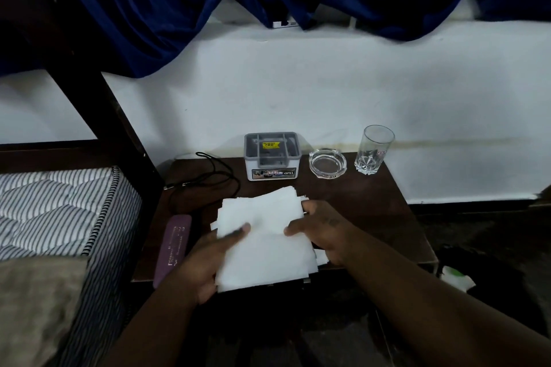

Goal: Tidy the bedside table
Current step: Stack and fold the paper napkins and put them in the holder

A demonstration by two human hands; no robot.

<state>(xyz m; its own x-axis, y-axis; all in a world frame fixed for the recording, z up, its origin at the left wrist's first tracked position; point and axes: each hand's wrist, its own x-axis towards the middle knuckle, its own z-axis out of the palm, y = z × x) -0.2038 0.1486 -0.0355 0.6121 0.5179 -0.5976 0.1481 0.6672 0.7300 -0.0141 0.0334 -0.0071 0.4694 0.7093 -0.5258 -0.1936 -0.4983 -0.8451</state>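
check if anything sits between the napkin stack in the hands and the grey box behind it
Nothing visible does. The left hand and right hand grip the napkin stack, and only bare table lies between it and the grey box. The black cord lies left of that path, the ashtray right.

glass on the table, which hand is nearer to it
Right. The right hand holds the right edge of the paper stack, in front and left of the glass; the left hand holds its left side, farther away.

White tissues (pixel 265 235), blue curtain (pixel 149 9), striped mattress (pixel 53 205), maroon case (pixel 173 247).
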